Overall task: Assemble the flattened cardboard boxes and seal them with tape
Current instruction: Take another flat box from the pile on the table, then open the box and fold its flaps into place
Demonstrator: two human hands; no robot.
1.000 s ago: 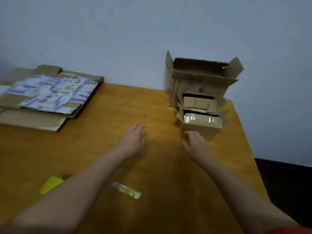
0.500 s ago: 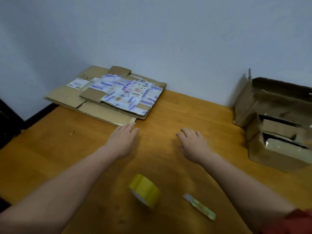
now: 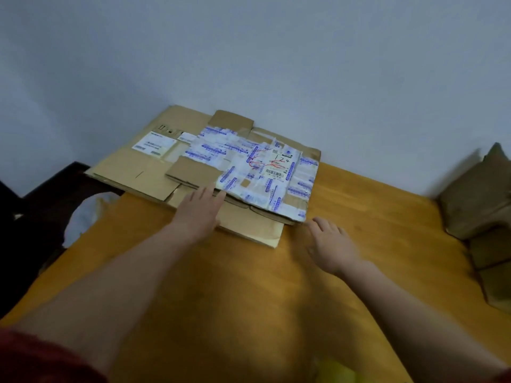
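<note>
Far left, beyond the table edge: a pale bag-like object (image 3: 83, 214) against a dark surround; what it is cannot be told. Lower left corner: a red sleeve (image 3: 41, 360) on the left arm.

Wooden table (image 3: 249, 299), left-centre, against the wall: a stack of flattened cardboard boxes (image 3: 132, 172) lies flat. The lower sheet carries a white shipping label (image 3: 154, 143). The top flattened box (image 3: 262, 172) is covered in white tape with blue print and a barcode sticker, and overhangs toward the right of the stack.

Left hand (image 3: 199, 211): palm down, fingers straight and close together, resting on the near cardboard flap, with the fingertips at the near edge of the top flattened box. It grips nothing.

Right hand (image 3: 329, 244): palm down over the table, fingers loosely spread, holding nothing. Its fingertips are just beside the near right corner of the stack; contact cannot be confirmed.

Bottom edge, right of centre: a blurred yellow object (image 3: 336, 371), not identifiable.

Far right: upright brown cardboard boxes (image 3: 475, 200) on the table by the wall, well apart from the stack, partly cut off by the frame.
</note>
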